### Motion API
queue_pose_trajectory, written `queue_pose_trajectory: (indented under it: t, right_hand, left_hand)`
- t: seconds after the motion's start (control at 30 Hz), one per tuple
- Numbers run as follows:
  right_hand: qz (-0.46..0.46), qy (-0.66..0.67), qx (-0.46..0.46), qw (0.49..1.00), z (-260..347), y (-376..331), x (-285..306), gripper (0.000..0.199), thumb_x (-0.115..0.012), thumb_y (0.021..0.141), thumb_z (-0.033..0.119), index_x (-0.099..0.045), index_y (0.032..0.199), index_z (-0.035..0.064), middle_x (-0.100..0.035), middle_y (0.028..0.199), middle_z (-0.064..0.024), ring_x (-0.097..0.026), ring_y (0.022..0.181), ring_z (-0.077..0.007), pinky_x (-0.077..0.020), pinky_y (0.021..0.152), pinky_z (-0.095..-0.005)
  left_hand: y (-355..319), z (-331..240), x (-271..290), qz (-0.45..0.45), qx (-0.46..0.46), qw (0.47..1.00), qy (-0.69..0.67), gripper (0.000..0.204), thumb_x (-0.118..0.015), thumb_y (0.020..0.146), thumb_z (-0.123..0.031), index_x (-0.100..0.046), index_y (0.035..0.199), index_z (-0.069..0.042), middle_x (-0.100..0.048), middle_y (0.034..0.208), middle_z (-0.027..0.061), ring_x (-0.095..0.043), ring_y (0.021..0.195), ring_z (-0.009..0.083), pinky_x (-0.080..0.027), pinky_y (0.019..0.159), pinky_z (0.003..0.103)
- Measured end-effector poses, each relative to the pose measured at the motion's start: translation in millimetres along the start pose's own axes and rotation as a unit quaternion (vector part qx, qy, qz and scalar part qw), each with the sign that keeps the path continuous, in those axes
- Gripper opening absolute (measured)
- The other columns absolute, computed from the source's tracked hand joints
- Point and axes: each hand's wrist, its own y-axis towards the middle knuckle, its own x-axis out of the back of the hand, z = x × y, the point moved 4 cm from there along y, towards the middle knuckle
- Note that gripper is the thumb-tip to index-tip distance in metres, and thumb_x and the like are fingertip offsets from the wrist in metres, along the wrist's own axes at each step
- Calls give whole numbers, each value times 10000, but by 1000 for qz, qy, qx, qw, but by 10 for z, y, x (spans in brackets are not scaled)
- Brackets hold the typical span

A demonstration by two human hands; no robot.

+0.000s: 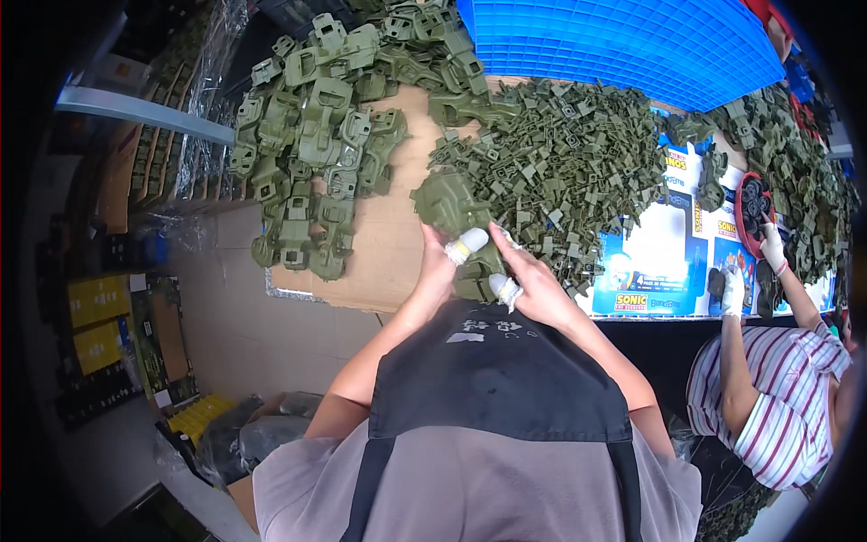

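An olive-green molded plastic shell (449, 204), shaped like a toy vehicle body, is held out in front of my apron at the table's near edge. My left hand (439, 268) grips its left side, the taped thumb lying across the top. On the other side my right hand (540, 291) closes on it, index finger stretched along its edge and thumb bent inward. White tape wraps both thumbs. The fingers under the shell are hidden. Just beyond my right hand spreads a heap of small green plastic parts (569, 154).
Stacked green vehicle shells (325, 117) cover the table's left side on brown cardboard (402, 172). A blue crate (623, 45) stands at the back. At right, a co-worker in a striped shirt (768, 397) reaches with gloved hands toward a red basket (748, 221) of black parts.
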Motion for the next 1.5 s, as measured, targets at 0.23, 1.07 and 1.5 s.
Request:
queue_pose_trajectory:
  t: [0.23, 1.07, 1.5]
  right_hand:
    - [-78, 493, -135, 856, -258, -89, -63, 652, -582, 863, 122, -234, 1414, 97, -434, 1249, -99, -458, 1108, -145, -397, 915, -292]
    - [52, -35, -78, 995, -387, -468, 168, 433, -585, 758, 139, -544, 1166, -1, -569, 1121, -230, -548, 1042, -360, -421, 913, -397]
    - [-6, 159, -205, 966, -587, -677, 310, 473, -686, 777, 182, -541, 1193, 10, -560, 1193, -160, -525, 1107, -242, -386, 946, -318]
  left_hand:
    - [-34, -150, -37, -10, -21, 996, -82, 544, -594, 820, -32, -321, 1286, -100, -510, 1157, 63, -535, 1015, 162, -462, 852, 310]
    - [-293, -165, -426, 429, 28, 698, 572, 675, -643, 750, -251, -362, 1357, -165, -571, 1131, 178, -541, 1061, 300, -376, 930, 399]
    - [-189, -576, 129, 344, 103, 859, 365, 862, -721, 748, -251, -196, 1418, -112, -265, 1425, 176, -269, 1315, 262, -257, 1063, 379]
